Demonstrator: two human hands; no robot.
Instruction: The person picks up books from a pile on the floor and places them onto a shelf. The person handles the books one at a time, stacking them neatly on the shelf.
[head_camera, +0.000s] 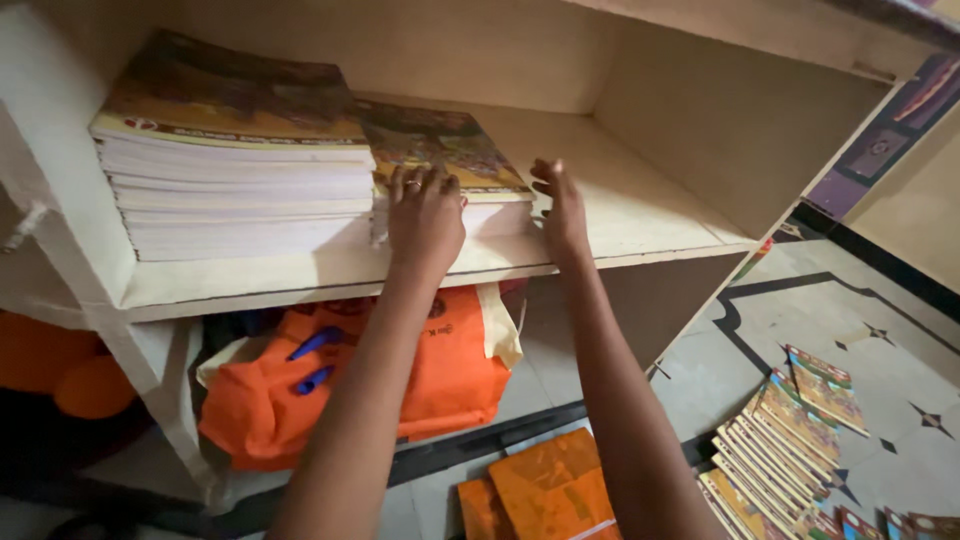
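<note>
Head view looks down along both forearms to a pale wooden shelf (640, 215), where two stacks of thin booklets lie flat. The left hand (425, 218) rests with fingers spread across the front edge of the smaller stack of booklets (450, 150), palm pressed against the page edges as if to square them up. The right hand (562, 205) stands upright at that stack's right side, fingers straight and touching the edge, so the pile is braced from front and side at once; neither hand grips anything. Just to the left, touching or nearly so, sits the taller stack of booklets (235, 165), its cover tilted slightly upward toward the back. Both piles sit near the shelf's front lip, leaving bare board to the right.

Below the shelf an orange cloth bag (440, 385) slumps on the floor with blue objects (315, 360) beside it, too small to tell apart. More booklets lie fanned in a row (780, 450) on the patterned floor (700, 370), and orange folders (545, 485) lie near the person's feet.
</note>
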